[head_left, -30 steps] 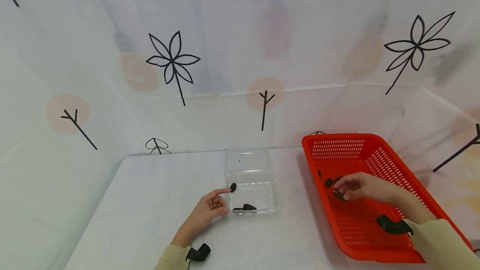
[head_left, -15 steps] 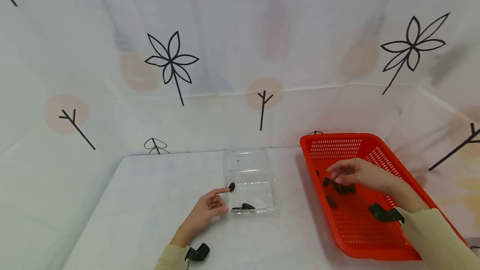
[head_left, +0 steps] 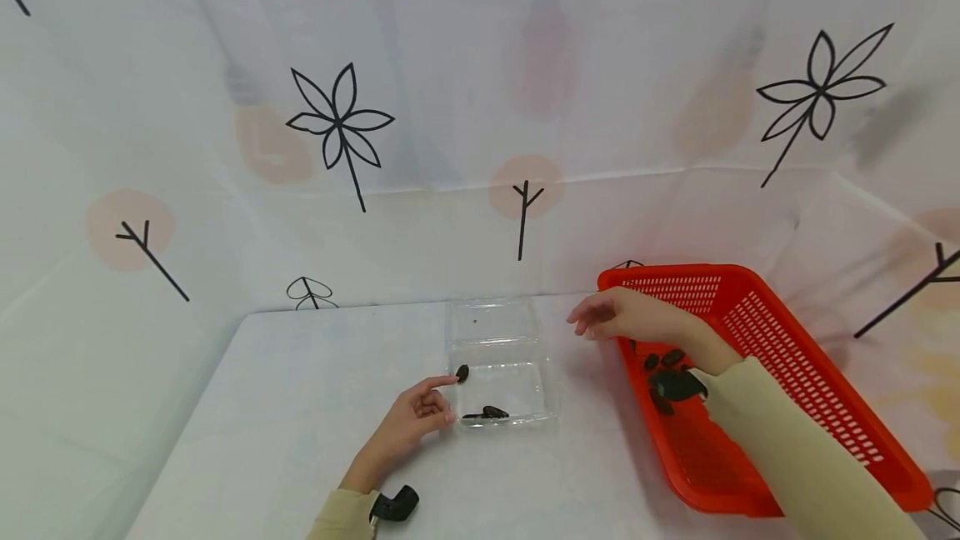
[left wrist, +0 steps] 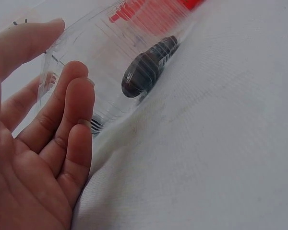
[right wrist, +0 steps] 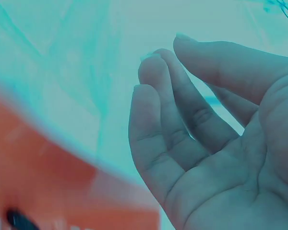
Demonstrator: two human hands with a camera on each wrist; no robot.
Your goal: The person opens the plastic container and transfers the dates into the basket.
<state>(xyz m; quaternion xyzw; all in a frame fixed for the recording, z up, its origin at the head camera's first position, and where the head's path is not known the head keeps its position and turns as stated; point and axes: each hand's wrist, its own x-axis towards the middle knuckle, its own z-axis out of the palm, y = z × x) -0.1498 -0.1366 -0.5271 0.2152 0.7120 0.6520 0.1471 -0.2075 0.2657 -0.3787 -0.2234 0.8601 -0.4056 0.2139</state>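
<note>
A clear plastic clamshell box [head_left: 498, 390] lies with its lid folded back on the white table. My left hand [head_left: 412, 415] rests at its left side, extended index finger at the edge and the other fingers loosely bent. One dark oval piece [head_left: 462, 372] sits by that fingertip; more glossy dark brown pieces [left wrist: 143, 74] lie along the box's front wall. Over the left rim of the red basket [head_left: 667, 473], my right hand [head_left: 637, 315] hangs with relaxed fingers. Nothing shows between its fingers [right wrist: 146, 110] in the right wrist view.
Several dark oval pieces [head_left: 673, 357] lie in the left part of the basket, partly hidden by the right wrist's black camera mount [head_left: 677, 385]. A patterned white cloth [head_left: 420, 148] hangs behind the table [head_left: 300, 407].
My right hand has let go of a dark oval piece inside the basket, then risen and moved left over the rim. My left hand has stayed at the box.
</note>
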